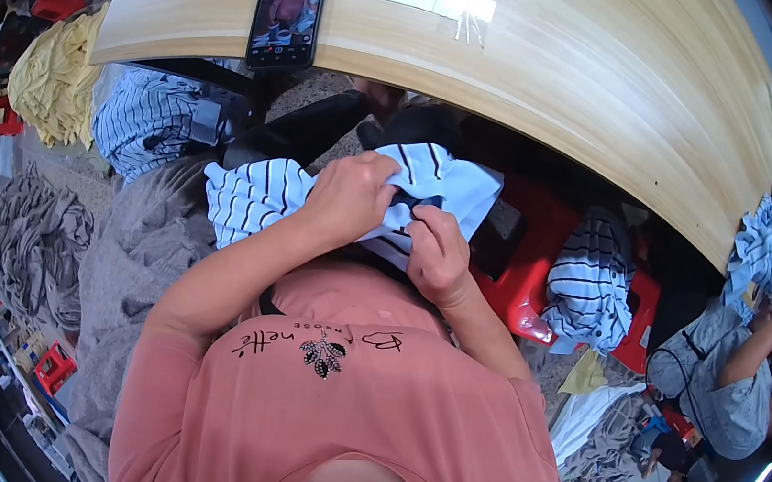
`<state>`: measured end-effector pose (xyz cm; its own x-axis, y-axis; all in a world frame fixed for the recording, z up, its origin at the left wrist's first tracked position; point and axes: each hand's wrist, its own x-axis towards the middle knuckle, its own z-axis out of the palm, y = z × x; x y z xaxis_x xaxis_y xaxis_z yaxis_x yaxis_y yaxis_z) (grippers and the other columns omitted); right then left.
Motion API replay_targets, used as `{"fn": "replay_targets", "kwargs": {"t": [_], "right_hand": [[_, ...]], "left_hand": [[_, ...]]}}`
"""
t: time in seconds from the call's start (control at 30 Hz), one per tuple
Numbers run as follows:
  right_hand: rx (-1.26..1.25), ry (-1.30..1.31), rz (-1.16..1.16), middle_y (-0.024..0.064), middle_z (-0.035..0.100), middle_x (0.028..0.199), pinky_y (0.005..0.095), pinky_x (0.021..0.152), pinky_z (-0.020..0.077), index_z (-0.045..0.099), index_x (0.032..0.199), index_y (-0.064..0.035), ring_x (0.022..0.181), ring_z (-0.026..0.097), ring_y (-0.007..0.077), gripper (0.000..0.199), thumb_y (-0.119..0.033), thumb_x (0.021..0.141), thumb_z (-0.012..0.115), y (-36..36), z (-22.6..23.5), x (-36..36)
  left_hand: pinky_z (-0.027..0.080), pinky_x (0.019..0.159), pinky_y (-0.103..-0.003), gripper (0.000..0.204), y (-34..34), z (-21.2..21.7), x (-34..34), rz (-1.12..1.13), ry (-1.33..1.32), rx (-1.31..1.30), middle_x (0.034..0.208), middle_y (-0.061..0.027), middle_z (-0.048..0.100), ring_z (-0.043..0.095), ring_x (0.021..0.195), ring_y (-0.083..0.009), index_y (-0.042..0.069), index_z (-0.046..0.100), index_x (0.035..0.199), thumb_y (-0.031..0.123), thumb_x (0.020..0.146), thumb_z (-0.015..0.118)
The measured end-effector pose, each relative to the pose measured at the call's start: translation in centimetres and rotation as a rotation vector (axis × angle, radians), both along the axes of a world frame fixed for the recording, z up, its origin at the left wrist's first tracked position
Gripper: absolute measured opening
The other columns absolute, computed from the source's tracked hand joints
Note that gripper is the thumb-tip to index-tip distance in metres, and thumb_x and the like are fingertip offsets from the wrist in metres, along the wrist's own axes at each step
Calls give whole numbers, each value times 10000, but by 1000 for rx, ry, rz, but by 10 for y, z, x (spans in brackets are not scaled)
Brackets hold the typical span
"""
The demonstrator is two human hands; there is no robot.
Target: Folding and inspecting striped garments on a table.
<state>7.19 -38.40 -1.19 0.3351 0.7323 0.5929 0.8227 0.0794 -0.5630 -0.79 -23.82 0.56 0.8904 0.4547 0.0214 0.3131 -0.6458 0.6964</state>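
Observation:
A light blue garment with dark stripes lies bunched over my lap, just below the table's edge. My left hand is closed on its upper middle, fingers bent over the cloth. Close by on the right, my right hand pinches the same garment with thumb and forefinger. Between the two sets of fingertips shows a small dark patch; I cannot tell whether it is a trim or a small object. Part of the cloth is hidden behind my hands and wrists.
A wood-grain table spans the front, with a phone near its edge. Striped garments sit on a red stool at right. Striped, yellow and grey cloth heaps lie left. Another person handles striped cloth far right.

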Motion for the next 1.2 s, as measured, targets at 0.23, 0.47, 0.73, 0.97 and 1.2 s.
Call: {"fn": "replay_targets", "kwargs": {"t": [0.23, 0.47, 0.73, 0.97, 1.2], "right_hand": [[-160, 428, 21, 168, 595, 803, 333, 561, 470, 540, 906, 52, 679, 597, 285, 283, 103, 629, 522, -10, -4, 5], [87, 156, 96, 150, 590, 746, 329, 498, 476, 549, 893, 50, 581, 591, 267, 290, 71, 604, 554, -10, 13, 11], [-121, -44, 62, 83, 504, 719, 318, 452, 420, 538, 821, 3, 582, 529, 209, 195, -126, 675, 528, -23, 18, 10], [-48, -9, -116, 82, 532, 705, 334, 412, 424, 491, 718, -46, 574, 570, 235, 75, -98, 688, 535, -27, 28, -5], [-133, -52, 44, 102, 496, 701, 346, 426, 430, 453, 680, -34, 590, 557, 252, 108, -90, 672, 546, -23, 31, 0]], "left_hand": [[374, 501, -216, 56, -3, 8, 10, -28, 58, -524, 626, -10, 557, 466, 548, -60, -12, 603, 797, 40, 792, 583], [370, 508, -209, 94, -6, 19, 18, 56, -79, -914, 642, 31, 532, 429, 595, -22, -5, 587, 788, 78, 827, 564], [387, 489, -318, 108, -9, 10, 27, -121, 26, -218, 555, -125, 503, 503, 492, -199, -15, 531, 668, 62, 686, 603], [376, 528, -201, 24, -10, 17, 28, -223, 201, -781, 631, -5, 539, 458, 581, -48, -28, 530, 663, -44, 678, 540], [401, 533, -195, 96, -4, 19, 23, -145, 231, -1048, 648, -44, 578, 521, 571, -79, -47, 567, 707, -54, 667, 480]]}}
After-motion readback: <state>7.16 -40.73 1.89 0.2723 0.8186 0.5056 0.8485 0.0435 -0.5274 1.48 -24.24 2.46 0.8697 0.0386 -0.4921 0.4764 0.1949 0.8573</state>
